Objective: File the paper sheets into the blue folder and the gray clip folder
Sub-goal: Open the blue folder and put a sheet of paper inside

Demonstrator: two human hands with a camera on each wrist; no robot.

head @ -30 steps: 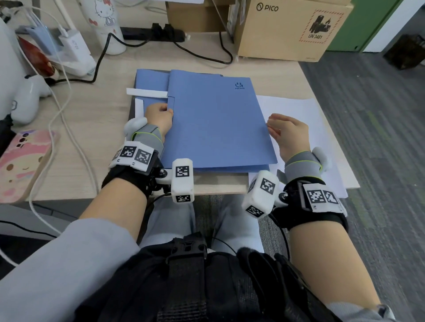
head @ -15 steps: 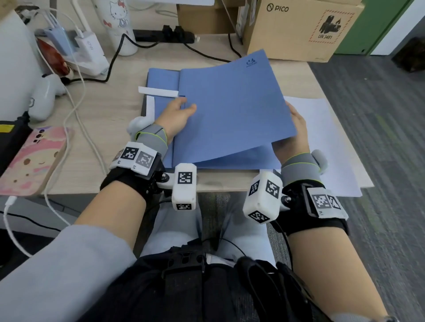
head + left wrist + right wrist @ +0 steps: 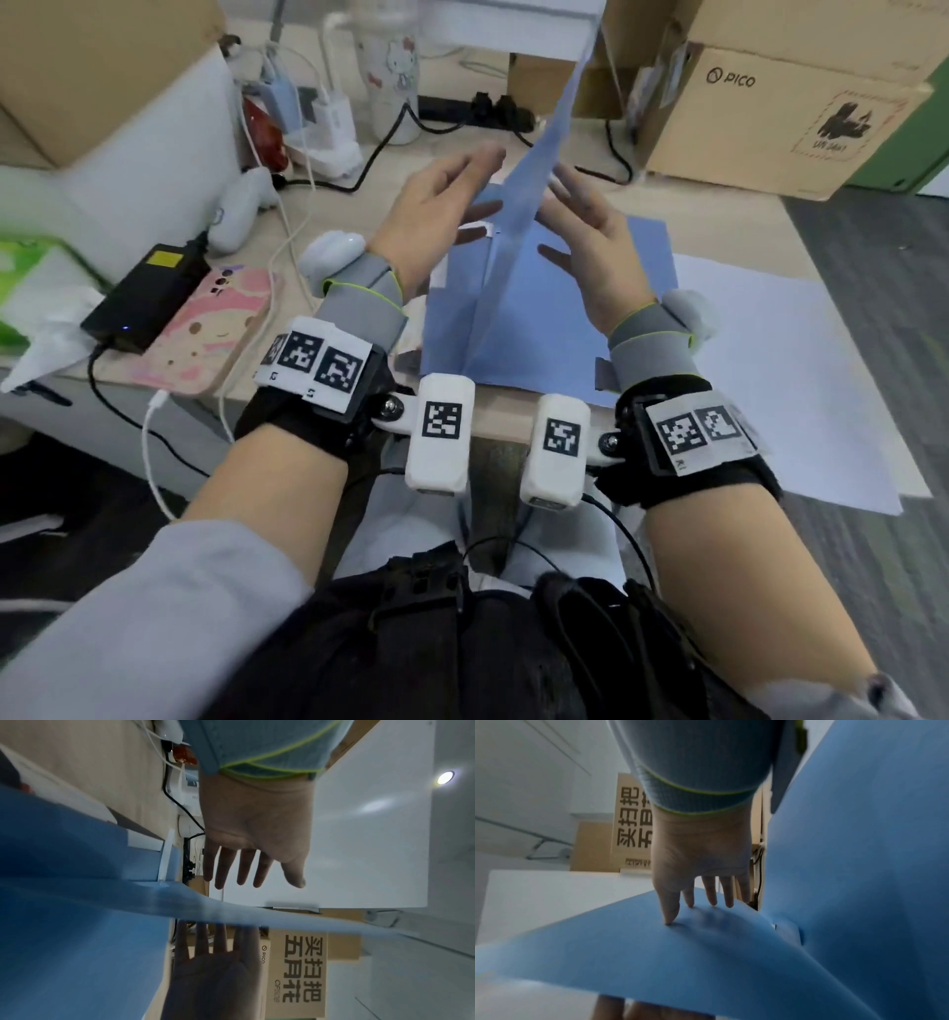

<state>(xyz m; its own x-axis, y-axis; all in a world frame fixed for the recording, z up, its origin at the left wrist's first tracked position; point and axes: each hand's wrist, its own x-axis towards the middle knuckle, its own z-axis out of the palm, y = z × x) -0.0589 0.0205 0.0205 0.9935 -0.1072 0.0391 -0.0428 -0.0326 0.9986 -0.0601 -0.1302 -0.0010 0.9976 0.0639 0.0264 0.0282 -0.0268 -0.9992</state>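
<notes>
The blue folder (image 3: 534,329) lies on the desk (image 3: 349,205) in front of the person, and its cover (image 3: 544,154) stands almost upright between the two hands. The left hand (image 3: 431,216) is on the left side of the cover, with the fingers straight and spread. From the left wrist view these fingers (image 3: 241,868) are apart from the cover and hold nothing. The right hand (image 3: 590,231) is on the right side, also flat with straight fingers. In the right wrist view its fingertips (image 3: 670,916) touch the blue cover and press on it. So both hands are flat and not closed around anything, one on each side of the cover.

The lower part of the folder stays flat on the desk under the hands. Right of the right hand, white paper sheets (image 3: 770,370) lie on the desk, partly under the folder and reaching over the desk edge. Near the right wrist a small gray piece (image 3: 606,375) shows from under the folder; I cannot tell what it is.

Left of the left hand there is a pink phone (image 3: 205,329) and a black charger (image 3: 149,298) with cables. Beyond the hands stand cardboard boxes (image 3: 770,113) and a white bottle (image 3: 393,67).
</notes>
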